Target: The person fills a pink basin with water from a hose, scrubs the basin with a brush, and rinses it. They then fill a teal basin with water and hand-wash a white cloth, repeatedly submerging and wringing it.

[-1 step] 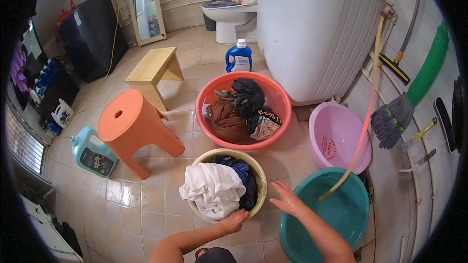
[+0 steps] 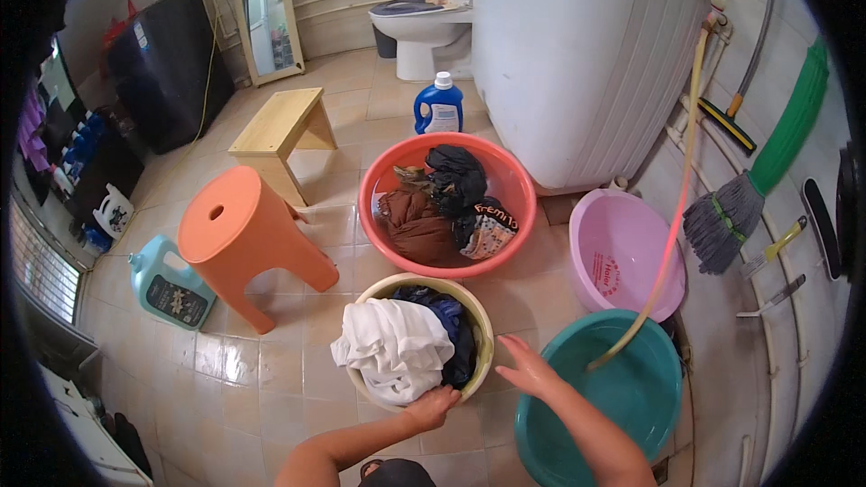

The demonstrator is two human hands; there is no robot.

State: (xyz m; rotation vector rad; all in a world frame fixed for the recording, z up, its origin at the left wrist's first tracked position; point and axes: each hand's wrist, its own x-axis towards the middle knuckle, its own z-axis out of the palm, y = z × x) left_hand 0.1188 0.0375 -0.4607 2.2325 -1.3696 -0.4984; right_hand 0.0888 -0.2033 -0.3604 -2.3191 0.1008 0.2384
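Observation:
My left hand (image 2: 431, 408) is closed at the near rim of a cream-yellow basin (image 2: 490, 343), its fingers curled against the edge. White cloth (image 2: 397, 343) is heaped in that basin, with dark blue cloth (image 2: 460, 334) beside it on the right. To the right of the basin, my right hand (image 2: 530, 370) hangs open and holds nothing, fingers spread. Its forearm passes over a teal basin (image 2: 658, 397), into which a hose (image 2: 672, 257) runs. Farther off, a red basin (image 2: 532, 207) holds brown (image 2: 424, 230) and black clothes (image 2: 458, 176).
An orange stool (image 2: 230, 216), a wooden bench (image 2: 280, 122) and a teal detergent jug (image 2: 171, 284) stand at left. Beyond the red basin are a blue detergent bottle (image 2: 439, 108) and a white washing machine (image 2: 577, 54). A pink basin (image 2: 622, 225) and a mop (image 2: 722, 225) are at right.

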